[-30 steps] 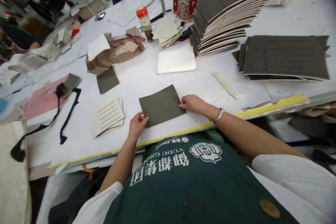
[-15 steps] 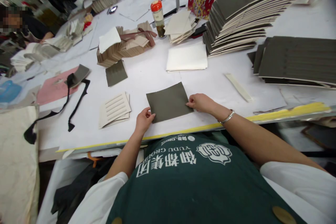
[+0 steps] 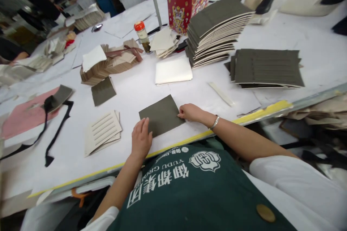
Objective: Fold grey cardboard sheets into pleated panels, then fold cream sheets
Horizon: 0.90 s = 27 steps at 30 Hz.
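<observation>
A dark grey-green rectangular sheet [image 3: 164, 115] lies on the white tabletop near its front edge. At the sheet's right edge, my right hand [image 3: 189, 112] pinches the border between thumb and fingers. My left hand [image 3: 141, 138] rests at the lower left corner, fingers spread over the border and thumb apart. Left of it sit pale slotted pieces [image 3: 104, 130], and behind them a small dark piece [image 3: 103, 91]. A white stack of sheets [image 3: 173, 70] lies behind the dark sheet, with a pale flat strip [image 3: 221, 94] to the right.
A fanned dark stack [image 3: 217, 21] and a lower dark stack [image 3: 268, 68] stand at right. Behind are a red box [image 3: 177, 11], a red-lidded jar [image 3: 142, 36] and bundled brown pieces [image 3: 114, 63]. Black straps [image 3: 58, 130] lie left. Yellow tape [image 3: 260, 112] lines the front edge.
The view has shifted to the right. My left hand has opened from its pinch and moved onto the sheet's left border. My right hand keeps its pinch at the right edge.
</observation>
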### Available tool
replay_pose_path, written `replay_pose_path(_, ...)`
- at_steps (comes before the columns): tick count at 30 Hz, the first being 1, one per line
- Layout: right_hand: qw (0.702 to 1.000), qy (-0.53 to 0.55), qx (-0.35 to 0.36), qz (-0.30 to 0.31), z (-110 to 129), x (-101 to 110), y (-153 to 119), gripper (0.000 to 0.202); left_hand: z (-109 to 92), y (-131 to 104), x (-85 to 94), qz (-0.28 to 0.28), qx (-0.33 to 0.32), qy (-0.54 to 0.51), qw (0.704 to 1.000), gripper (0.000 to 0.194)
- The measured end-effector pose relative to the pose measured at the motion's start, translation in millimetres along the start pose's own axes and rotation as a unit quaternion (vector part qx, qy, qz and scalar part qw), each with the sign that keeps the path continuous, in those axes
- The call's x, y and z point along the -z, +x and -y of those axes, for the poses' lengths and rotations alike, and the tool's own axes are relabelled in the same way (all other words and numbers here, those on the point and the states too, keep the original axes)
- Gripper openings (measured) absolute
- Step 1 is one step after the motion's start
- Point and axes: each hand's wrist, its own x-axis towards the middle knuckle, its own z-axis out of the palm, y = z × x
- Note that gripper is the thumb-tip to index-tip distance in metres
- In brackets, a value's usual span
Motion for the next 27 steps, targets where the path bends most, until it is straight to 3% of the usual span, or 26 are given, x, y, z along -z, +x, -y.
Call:
replay_pose_path(3, 1.0, -0.007, -0.001, 0.013, 1.7, 6.7, 1.7, 0.023, -35.4, 18.9, -24.6, 0.022, -0.16, -0.037, 0.986, 0.036)
replay_pose_path(6, 0.999, 0.005, 0.012, 0.049, 0.6, 16.5, 5.5, 0.024, -59.4, 34.4, -48.3, 0.068, -0.236, -0.034, 0.969, 0.03)
replay_pose_path(10, 0.986, 0.112, 0.048, 0.111, -9.8, 27.7, 22.7, 0.029, -62.2, 41.4, -56.8, 0.081, -0.244, -0.001, 0.966, 0.029)
replay_pose_path(16, 0.983, 0.163, 0.038, 0.079, -19.7, 34.0, 50.7, 0.025, -60.2, 44.4, -52.4, 0.081, -0.226, -0.003, 0.971, 0.025)
replay_pose_path(23, 0.976, 0.101, 0.099, 0.164, -16.9, 35.4, 39.2, 0.028, -57.8, 48.7, -58.4, 0.07, -0.215, -0.056, 0.972, 0.022)
replay_pose_path(27, 0.978, 0.041, 0.12, 0.167, -12.5, 35.4, 33.3, 0.025, -56.7, 47.0, -60.8, 0.039, -0.204, -0.077, 0.975, 0.022)
